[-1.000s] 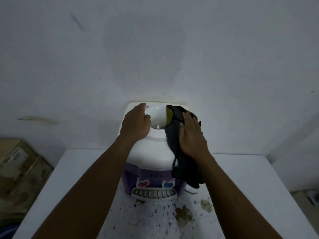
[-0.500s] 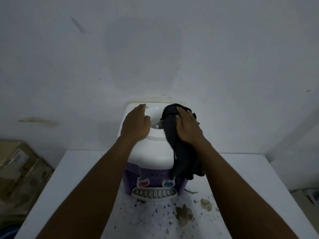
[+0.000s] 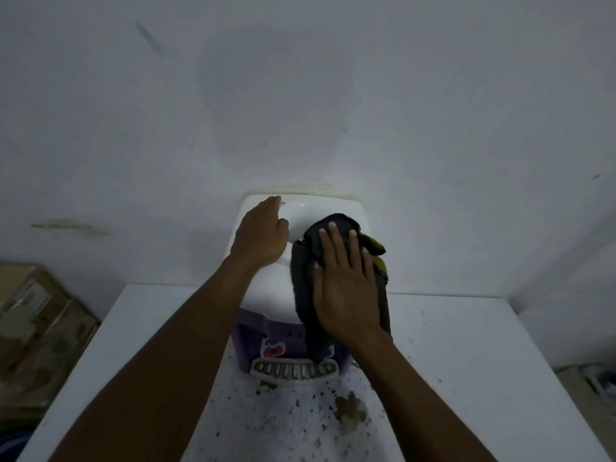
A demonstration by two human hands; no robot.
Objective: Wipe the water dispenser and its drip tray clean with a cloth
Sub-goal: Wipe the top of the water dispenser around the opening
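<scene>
1. The right grip (image 3: 346,288) is laid flat, fingers straight, pressing the dark cloth (image 3: 301,288) onto the water dispenser (image 3: 273,295) top for wiping.
2. The left grip (image 3: 260,235) is rested open on the same top, judged a brace.
3. The drip tray (image 3: 293,370) is seen below, on the speckled counter (image 3: 466,361).

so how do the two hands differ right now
The left hand rests bare on the white top of the dispenser; the right hand presses a dark cloth onto it. The left hand's fingers lie together; the right hand's are spread. Both lie flat on the dispenser.
</scene>
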